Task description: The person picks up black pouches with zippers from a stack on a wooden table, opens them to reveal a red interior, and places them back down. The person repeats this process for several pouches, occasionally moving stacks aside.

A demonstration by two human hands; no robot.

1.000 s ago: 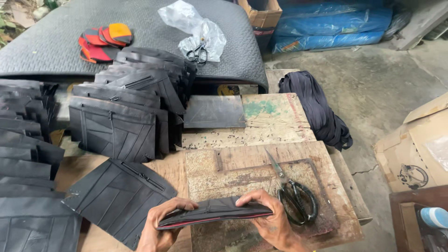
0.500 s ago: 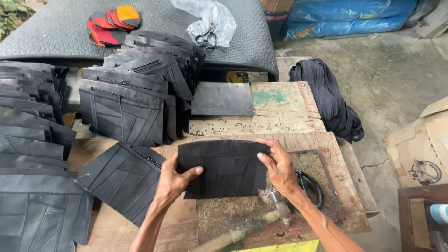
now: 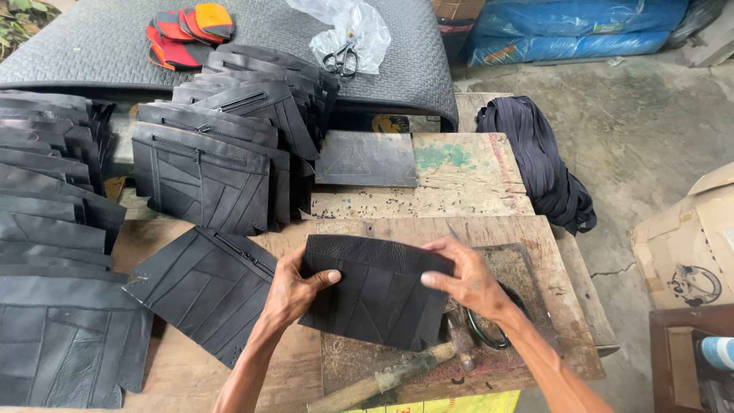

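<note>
A: Nearest to us, both hands grip one black pouch, held flat just above the wooden counter. The left hand pinches its left edge, thumb across the face; the right hand clamps the top right corner.

B: Risks from here?

A: A hammer lies right under the pouch, its head touching the scissors half hidden beneath the right wrist. I'd say lowering the pouch blind could snag it on those blades, or knock the hammer handle off the front edge.

B: Counts?

A: One hammer, and one pair of scissors here. One more flat pouch lies just left of the left hand, overlapping the counter's edge. Further back stands a leaning row of pouches, roughly ten, though the overlap defeats an exact count. A second stack runs down the far left; I can't count it either.

B: Beyond that?

A: One dark flat panel, one bundle of black strapping hanging off the right end. Farthest, a grey mat carrying a red and orange pile of pieces, about four, and a second pair of scissors on clear plastic.
</note>
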